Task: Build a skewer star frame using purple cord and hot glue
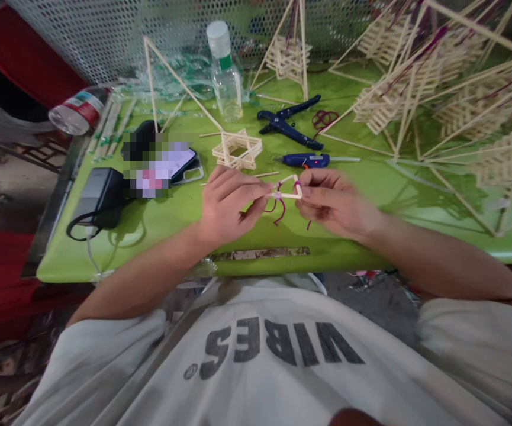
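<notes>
A small wooden-stick frame (287, 196) is held up between the two hands, just above the near middle part of the green tabletop (167, 239). The left hand (230, 204) has thumb and fingertips closed together on the frame's left end; the right hand (339, 202) pinches its right end, thumb against forefinger. Magenta thread (283, 208) is wrapped at the joints, with loose tails hanging below.

Uneven pressure could skew the frame — the sticks are thin, and a twist from either hand might loosen a wrapped joint. A dangling tail could catch under a finger and tug its wrapping out of place.

The blue glue gun (305, 160) lies just beyond the hands, nozzle to the left, a small red light showing; if it is hot, knuckles straying farther out might be burned. The star-shaped stick lattice (250, 155) sits just past the left hand — a careless nudge could shift or crack it. The dark blue hand cutters (287, 124), farther off, seem to pose little trouble.
</notes>
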### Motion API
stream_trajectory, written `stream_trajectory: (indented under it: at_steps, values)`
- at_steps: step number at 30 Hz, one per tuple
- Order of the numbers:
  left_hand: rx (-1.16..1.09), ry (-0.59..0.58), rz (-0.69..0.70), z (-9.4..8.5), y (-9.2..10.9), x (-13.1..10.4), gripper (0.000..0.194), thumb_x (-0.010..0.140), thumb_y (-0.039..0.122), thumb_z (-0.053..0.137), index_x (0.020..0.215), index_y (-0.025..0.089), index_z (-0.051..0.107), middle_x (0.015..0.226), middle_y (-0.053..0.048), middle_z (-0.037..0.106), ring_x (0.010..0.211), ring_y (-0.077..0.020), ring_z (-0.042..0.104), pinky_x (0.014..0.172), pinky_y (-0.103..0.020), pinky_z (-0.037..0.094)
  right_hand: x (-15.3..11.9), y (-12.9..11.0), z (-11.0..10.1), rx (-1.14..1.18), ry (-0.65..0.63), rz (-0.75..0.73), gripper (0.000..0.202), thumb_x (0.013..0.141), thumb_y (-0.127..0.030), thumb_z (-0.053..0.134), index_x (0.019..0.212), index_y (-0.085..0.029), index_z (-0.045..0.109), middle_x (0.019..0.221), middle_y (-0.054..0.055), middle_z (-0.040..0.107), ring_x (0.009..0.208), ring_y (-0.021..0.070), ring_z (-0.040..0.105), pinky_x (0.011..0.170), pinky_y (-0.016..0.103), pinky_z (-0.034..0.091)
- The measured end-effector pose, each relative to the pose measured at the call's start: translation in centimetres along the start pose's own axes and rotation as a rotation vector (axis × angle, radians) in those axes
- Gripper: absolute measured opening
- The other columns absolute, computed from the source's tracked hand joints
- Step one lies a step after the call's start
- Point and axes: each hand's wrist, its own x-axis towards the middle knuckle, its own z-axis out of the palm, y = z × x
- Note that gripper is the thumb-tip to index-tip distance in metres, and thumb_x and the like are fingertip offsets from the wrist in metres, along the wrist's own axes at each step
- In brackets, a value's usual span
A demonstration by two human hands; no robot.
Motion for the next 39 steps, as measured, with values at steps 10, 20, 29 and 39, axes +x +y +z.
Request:
stream_trajectory:
  at_steps: [10, 20, 29, 39]
  values:
    - [0.010, 0.001, 0.067, 0.1, 0.0, 0.1, 0.015, 0.098, 0.018, 0.082, 0.109, 0.025, 0.074, 0.093, 0.002, 0.086, 0.075, -0.0167, 0.072, 0.073, -0.037, 0.049, -0.4, -0.6, 0.4, 0.014, 0.088, 0.055, 0.033, 0.081, -0.041, 0.101, 0.077, -0.024, 0.073, 0.057, -0.010, 0.034, 0.049, 0.0052, 0.015, 0.052, 0.032, 0.006]
    - [0.022, 0.005, 0.038, 0.0, -0.2, 0.0, 0.017, 0.098, 0.019, 0.082, 0.111, 0.027, 0.076, 0.095, 0.002, 0.087, 0.075, -0.0164, 0.074, 0.073, -0.037, 0.050, -0.5, -0.8, 0.9, -0.004, 0.136, 0.070, 0.036, 0.081, -0.046, 0.101, 0.076, -0.024, 0.072, 0.056, -0.012, 0.022, 0.049, 0.0054, 0.008, 0.050, 0.031, 0.006]
    - [0.086, 0.014, -0.030, -0.1, -0.2, -0.2, 0.016, 0.098, 0.020, 0.082, 0.110, 0.028, 0.075, 0.096, 0.003, 0.088, 0.077, -0.0168, 0.077, 0.076, -0.037, 0.049, -0.3, -0.5, 0.9, -0.046, 0.176, 0.079, 0.030, 0.079, -0.047, 0.102, 0.081, -0.025, 0.081, 0.055, -0.012, 0.022, 0.050, 0.0057, 0.008, 0.051, 0.033, 0.005]
    - [-0.103, 0.078, -0.432, 0.3, 0.2, -0.4, 0.008, 0.099, 0.017, 0.083, 0.098, 0.024, 0.079, 0.089, 0.003, 0.086, 0.078, -0.0129, 0.079, 0.076, -0.030, 0.057, 0.4, -2.7, -3.4, -0.867, 0.335, -0.579, 0.042, 0.109, -0.074, 0.063, 0.122, -0.043, 0.089, 0.118, 0.009, 0.084, 0.117, 0.0312, 0.072, 0.093, 0.051, 0.057]
